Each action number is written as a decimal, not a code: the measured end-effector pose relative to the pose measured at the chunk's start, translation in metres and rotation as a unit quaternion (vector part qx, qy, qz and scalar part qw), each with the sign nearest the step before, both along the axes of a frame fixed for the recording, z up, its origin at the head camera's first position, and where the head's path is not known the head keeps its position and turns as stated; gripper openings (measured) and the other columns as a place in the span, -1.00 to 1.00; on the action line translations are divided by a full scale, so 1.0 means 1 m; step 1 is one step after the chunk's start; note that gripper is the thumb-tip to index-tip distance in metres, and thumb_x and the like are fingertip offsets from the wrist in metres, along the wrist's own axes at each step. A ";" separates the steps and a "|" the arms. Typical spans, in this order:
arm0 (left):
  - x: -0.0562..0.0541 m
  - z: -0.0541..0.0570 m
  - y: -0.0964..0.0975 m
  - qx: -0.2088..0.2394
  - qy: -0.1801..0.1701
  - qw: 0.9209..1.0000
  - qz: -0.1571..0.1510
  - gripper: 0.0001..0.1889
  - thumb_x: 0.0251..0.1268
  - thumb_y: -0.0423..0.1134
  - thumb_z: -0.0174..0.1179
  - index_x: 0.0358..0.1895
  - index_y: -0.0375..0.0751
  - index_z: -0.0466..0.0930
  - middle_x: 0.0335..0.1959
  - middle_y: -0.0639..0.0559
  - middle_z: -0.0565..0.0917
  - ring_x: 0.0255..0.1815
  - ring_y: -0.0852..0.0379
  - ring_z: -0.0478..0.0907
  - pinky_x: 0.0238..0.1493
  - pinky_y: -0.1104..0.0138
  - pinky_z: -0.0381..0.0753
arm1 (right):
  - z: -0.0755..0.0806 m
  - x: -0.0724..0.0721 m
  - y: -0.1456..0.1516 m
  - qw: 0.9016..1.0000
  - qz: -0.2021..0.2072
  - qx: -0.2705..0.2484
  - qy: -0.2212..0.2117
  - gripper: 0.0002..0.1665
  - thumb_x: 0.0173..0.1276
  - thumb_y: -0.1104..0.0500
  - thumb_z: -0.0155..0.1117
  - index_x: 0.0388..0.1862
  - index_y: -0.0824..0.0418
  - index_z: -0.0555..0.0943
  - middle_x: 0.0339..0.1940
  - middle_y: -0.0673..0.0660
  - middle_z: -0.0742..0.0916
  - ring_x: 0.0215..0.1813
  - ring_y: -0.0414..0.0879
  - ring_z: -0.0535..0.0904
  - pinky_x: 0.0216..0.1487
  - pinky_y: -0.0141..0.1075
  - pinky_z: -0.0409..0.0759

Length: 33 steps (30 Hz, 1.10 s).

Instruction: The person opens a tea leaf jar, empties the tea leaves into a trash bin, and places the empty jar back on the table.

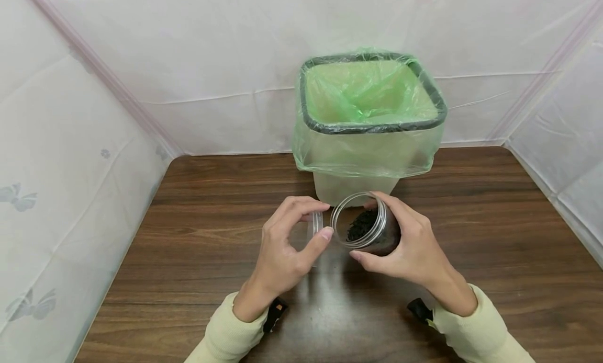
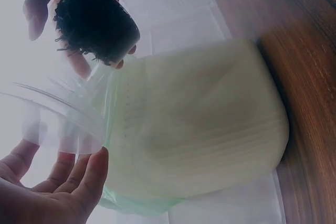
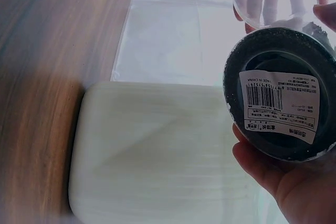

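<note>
White sheeting (image 1: 226, 49): we have it beyond the far edge of the table and along the left and right edges.
Table (image 1: 179, 279): wood-grained and dark brown, its two far corners rounded.
Bin (image 1: 355, 188): pale, upright, near the middle of the table's far edge.
Green bag (image 1: 306, 151): lines the bin and folds down outside it, under a dark rim (image 1: 377, 128).
Right hand (image 1: 414, 248): our grip curls round the jar's side.
Left hand (image 1: 287, 242): our grip pinches the lid between thumb and fingers.
Jar (image 1: 390, 240): clear and uncovered, tilted with its mouth towards our left hand, held above the table between the bin and the near edge.
Lid (image 1: 316, 224): clear, round, on edge just beside the jar's mouth.
Sticker (image 3: 281, 106): white, barcoded, on the jar's base.
Dark shreds (image 1: 361, 226): loose inside the jar.
</note>
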State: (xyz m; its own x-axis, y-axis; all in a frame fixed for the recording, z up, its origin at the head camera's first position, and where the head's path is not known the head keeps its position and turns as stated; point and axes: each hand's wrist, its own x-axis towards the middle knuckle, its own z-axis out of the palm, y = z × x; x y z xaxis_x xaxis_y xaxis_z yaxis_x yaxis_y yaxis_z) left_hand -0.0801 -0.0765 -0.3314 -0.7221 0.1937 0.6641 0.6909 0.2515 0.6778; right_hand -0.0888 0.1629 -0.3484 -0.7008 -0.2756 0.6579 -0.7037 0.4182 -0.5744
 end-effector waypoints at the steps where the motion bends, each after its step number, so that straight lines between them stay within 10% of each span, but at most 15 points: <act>1: 0.000 0.000 0.000 -0.001 -0.001 1.000 -0.001 -0.72 0.28 -0.16 0.30 0.04 -0.07 0.69 -0.02 0.06 0.64 0.01 0.11 0.59 0.00 0.22 0.62 | 0.001 0.000 0.001 1.000 0.000 -0.001 0.000 0.05 -0.18 -0.10 0.69 0.31 0.26 0.52 -0.02 0.10 0.71 -0.09 -0.07 0.67 0.04 -0.49 0.51; 33: -0.004 -0.010 -0.006 -0.096 -0.058 0.994 0.011 -0.60 0.02 0.02 0.55 -0.24 0.00 0.52 -0.17 0.21 0.55 -0.12 0.24 0.53 -0.10 0.31 0.59 | 0.009 0.004 0.011 0.999 -0.026 -0.023 0.033 0.08 -0.04 -0.31 0.58 0.32 0.33 0.51 -0.04 0.16 0.73 -0.08 0.01 0.66 0.08 -0.52 0.46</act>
State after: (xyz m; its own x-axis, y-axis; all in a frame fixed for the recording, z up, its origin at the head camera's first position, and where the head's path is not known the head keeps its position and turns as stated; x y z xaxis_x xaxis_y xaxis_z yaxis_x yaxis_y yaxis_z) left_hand -0.0838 -0.0826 -0.3418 -0.7972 0.2920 0.5284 0.6037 0.3973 0.6912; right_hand -0.0852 0.1742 -0.3392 -0.6677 -0.2090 0.7145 -0.7192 0.4291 -0.5465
